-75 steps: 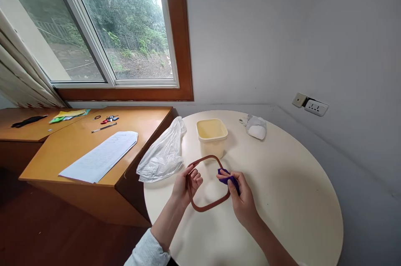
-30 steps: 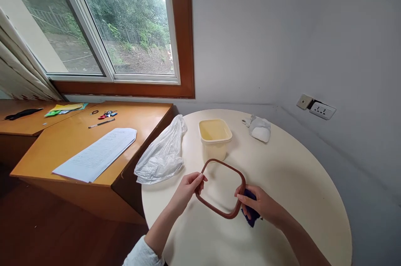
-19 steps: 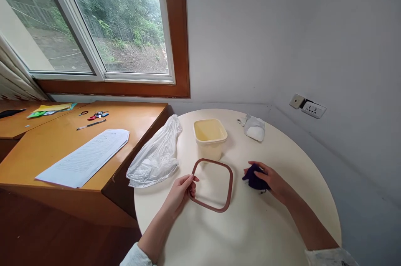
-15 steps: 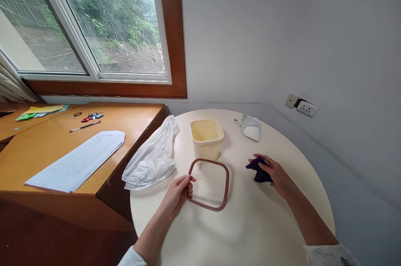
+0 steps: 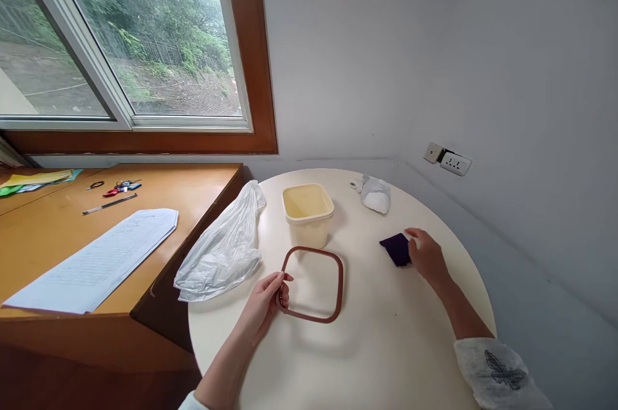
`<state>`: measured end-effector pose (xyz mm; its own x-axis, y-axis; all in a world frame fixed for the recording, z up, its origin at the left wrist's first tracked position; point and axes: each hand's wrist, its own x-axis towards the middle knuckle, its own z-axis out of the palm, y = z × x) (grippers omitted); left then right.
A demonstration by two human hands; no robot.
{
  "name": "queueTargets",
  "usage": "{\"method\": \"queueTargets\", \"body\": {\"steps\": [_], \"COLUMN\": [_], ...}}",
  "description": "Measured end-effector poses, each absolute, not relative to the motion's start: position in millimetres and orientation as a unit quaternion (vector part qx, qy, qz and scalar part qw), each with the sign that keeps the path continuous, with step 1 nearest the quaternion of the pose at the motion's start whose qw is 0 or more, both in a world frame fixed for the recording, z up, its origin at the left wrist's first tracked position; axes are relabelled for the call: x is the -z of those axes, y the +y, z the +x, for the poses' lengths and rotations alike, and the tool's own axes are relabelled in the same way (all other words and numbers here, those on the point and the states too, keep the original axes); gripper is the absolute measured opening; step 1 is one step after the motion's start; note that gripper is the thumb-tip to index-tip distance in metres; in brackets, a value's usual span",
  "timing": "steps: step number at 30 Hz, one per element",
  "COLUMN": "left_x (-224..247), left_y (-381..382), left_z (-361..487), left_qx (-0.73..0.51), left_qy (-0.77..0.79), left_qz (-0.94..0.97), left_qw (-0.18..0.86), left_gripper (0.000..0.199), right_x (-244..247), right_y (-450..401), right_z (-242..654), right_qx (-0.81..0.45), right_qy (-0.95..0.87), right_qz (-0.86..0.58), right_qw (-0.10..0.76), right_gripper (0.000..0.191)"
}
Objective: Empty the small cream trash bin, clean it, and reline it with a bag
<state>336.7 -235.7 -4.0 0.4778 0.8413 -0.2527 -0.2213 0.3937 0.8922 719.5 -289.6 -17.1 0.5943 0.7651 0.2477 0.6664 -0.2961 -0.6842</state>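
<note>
My left hand (image 5: 268,302) is closed on the left edge of a square lid (image 5: 339,288) with a brown rim. Its middle looks see-through, and it is held tilted over the white round table. Just beyond it stands a cream square container (image 5: 309,217), its top uncovered. To the right, a small dark purple cloth (image 5: 396,249) lies on the table. My right hand (image 5: 427,254) is at the cloth's right edge, thumb and fingers apart; whether the thumb still touches the cloth I cannot tell.
A crumpled white plastic bag (image 5: 222,252) lies along the table's left edge. A small clear bag with something white (image 5: 375,194) rests at the back right. On the wooden desk (image 5: 203,188) at left are paper sheets (image 5: 96,259), a pen (image 5: 110,204) and keys (image 5: 123,188).
My right hand has let go of the purple cloth and drawn off to its right; the cloth now lies flatter. The left hand keeps its hold on the lid. The view has turned slightly right.
</note>
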Motion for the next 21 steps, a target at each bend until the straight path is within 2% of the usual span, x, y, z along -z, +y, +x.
{"method": "queueTargets", "body": {"steps": [3, 10, 13, 16, 21], "left_x": [5.2, 4.8, 3.6, 2.6, 1.1], "left_y": [-235.4, -238.2, -238.9, -240.8, -245.2], "left_z": [336.3, 334.4, 334.9, 335.3, 334.7], "left_qx": [-0.353, -0.345, -0.331, -0.321, -0.307], "left_qy": [0.363, 0.346, 0.327, 0.309, 0.270], "left_qz": [0.426, 0.437, 0.445, 0.458, 0.467], "left_qw": [0.750, 0.755, 0.765, 0.769, 0.784], "left_gripper": [0.027, 0.026, 0.024, 0.022, 0.019], "right_x": [32.3, 33.2, 20.6, 7.9, 0.0], "right_y": [-292.5, -289.0, -293.3, -303.4, -313.9], "right_z": [710.7, 687.7, 644.6, 597.3, 568.2], "right_qx": [-0.079, -0.051, -0.110, -0.255, -0.241], "right_qy": [-0.495, -0.509, -0.548, -0.578, -0.591], "right_qz": [-0.790, -0.779, -0.736, -0.649, -0.648], "right_qw": [0.353, 0.362, 0.382, 0.423, 0.416], "right_gripper": [0.028, 0.035, 0.039, 0.038, 0.032]}}
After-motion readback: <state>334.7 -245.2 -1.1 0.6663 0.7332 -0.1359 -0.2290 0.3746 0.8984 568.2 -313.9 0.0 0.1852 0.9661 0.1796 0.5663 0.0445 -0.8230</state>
